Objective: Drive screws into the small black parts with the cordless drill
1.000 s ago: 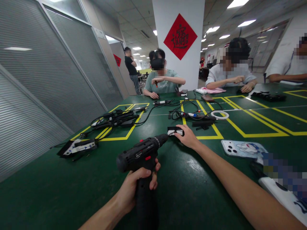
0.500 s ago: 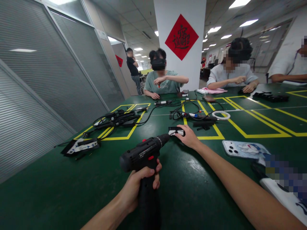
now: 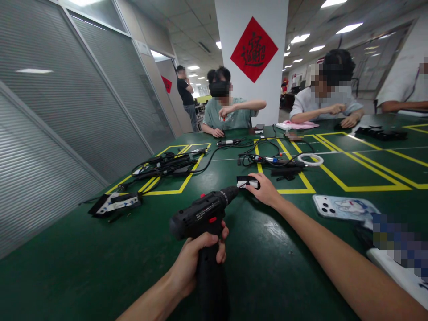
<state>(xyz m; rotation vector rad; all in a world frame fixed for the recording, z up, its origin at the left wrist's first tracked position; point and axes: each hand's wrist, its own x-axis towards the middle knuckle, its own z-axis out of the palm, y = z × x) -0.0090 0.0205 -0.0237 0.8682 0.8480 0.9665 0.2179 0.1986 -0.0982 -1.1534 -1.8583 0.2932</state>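
Fingers of the left hand [image 3: 198,264] clench the drill [image 3: 204,211]; at 1 o'clock, right hand [image 3: 266,191] fingers grasp the part [image 3: 246,182] by its tip.

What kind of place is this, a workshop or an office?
Probably a shared assembly workshop inside an office-type building. A large green table carries yellow taped boxes and loose cables. The left hand grips a cordless drill, pointed at a small part that the right hand touches. Other people sit working opposite.
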